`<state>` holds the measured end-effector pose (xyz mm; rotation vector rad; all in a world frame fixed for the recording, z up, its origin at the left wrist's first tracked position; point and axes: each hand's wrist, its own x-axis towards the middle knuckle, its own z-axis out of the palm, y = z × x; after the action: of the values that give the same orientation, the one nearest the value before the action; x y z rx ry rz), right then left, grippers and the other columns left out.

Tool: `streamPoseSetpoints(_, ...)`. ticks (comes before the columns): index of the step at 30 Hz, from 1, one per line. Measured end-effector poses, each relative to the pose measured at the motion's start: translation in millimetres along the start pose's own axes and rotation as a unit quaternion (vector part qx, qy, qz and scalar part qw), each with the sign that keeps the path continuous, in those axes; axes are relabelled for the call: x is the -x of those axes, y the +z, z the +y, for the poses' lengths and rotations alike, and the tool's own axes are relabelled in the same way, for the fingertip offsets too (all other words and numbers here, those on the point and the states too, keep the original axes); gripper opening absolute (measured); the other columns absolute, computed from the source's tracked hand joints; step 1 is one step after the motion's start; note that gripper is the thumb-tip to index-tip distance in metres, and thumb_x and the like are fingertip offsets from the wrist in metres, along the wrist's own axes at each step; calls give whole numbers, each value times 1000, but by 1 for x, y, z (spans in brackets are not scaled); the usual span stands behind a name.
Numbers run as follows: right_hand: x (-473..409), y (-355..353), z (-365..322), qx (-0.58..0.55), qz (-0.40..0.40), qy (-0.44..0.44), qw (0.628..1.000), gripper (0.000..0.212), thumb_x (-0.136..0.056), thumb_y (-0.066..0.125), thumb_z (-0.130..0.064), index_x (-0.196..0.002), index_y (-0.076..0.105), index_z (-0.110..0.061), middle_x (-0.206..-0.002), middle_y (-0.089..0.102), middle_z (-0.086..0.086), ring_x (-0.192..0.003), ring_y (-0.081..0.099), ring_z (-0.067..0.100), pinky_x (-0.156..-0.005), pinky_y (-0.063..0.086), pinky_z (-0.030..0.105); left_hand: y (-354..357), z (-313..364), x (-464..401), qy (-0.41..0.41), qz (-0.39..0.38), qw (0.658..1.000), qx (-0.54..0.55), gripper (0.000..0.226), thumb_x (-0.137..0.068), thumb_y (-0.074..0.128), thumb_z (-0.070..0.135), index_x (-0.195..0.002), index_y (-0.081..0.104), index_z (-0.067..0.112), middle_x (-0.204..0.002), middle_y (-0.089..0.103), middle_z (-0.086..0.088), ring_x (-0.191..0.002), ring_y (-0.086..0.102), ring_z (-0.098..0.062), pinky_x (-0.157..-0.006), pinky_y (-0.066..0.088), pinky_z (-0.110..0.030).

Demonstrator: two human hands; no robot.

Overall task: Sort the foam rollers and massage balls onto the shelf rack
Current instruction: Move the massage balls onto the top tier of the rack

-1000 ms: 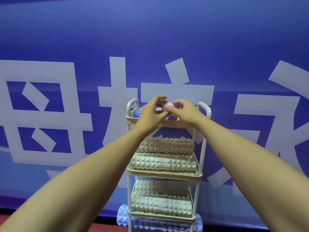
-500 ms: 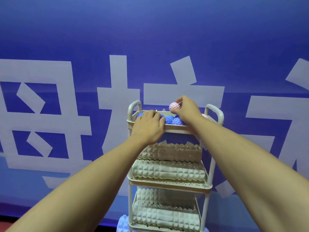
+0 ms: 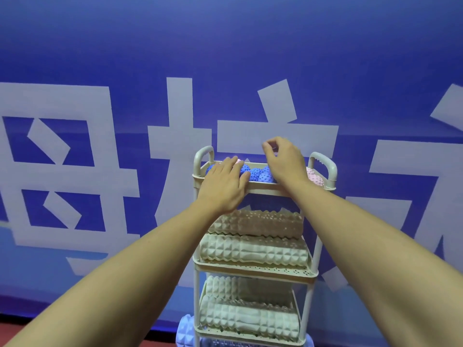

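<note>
A white three-tier shelf rack (image 3: 265,190) stands against the blue wall. Its top tray holds several blue spiky massage balls (image 3: 258,174), a pink ball (image 3: 314,177) at the right end and another pink ball (image 3: 239,161) peeking out at the back left. My left hand (image 3: 223,186) lies flat over the tray's front rim, fingers on the blue balls. My right hand (image 3: 283,160) hovers above the tray's middle, fingers loosely curled with nothing visible in them. Cream ridged foam rollers (image 3: 253,251) fill the middle tier, and more of these rollers (image 3: 248,319) fill the lower tier.
The blue wall with large white characters (image 3: 175,146) rises right behind the rack. A light blue ridged roller (image 3: 185,330) lies on the red floor at the rack's lower left. Curved handles (image 3: 204,156) stick up at both ends of the top tray.
The pink ball that my right hand held above the tray has left its fingers; a pink ball now lies at the back left. My left hand slid further over the balls.
</note>
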<state>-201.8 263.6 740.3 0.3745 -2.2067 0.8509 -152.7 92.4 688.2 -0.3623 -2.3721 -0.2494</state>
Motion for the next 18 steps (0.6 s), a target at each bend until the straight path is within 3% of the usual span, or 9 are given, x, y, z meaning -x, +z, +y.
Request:
streamPoseSetpoints(6, 67, -13, -10, 4, 17, -165, 986, 30, -101, 51, -37, -122, 64, -20, -123, 64, -3, -114, 59, 19, -93, 49, 38, -4, 7, 54, -15, 104, 993, 55, 49, -105, 40, 35, -149, 40, 14, -159, 35, -5, -148, 28, -22, -121, 25, -44)
streamPoseSetpoints(11, 178, 6, 11, 58, -2, -241, 969, 40, -98, 55, -34, -133, 62, -14, -139, 58, 4, -129, 54, 23, -108, 41, 38, 19, 5, 146, -43, 88, 994, 53, 50, -105, 41, 33, -152, 37, 15, -161, 30, -3, -149, 27, -21, -121, 24, -44)
streamPoseSetpoints(14, 263, 30, 37, 93, -89, -207, 970, 47, -100, 53, -39, -141, 56, -14, -147, 53, 7, -135, 50, 26, -111, 40, 44, 50, 7, 226, -51, 26, 998, 40, 51, -105, 41, 35, -151, 38, 15, -162, 30, -2, -149, 28, -21, -120, 25, -44)
streamPoseSetpoints(18, 389, 57, 70, 145, -247, -78, 955, 60, -100, 39, -52, -148, 50, -18, -155, 45, 7, -141, 44, 27, -116, 36, 44, 100, 18, 350, -123, -98, 986, 47, 52, -105, 33, 43, -151, 38, 20, -162, 30, 0, -150, 25, -18, -120, 24, -45)
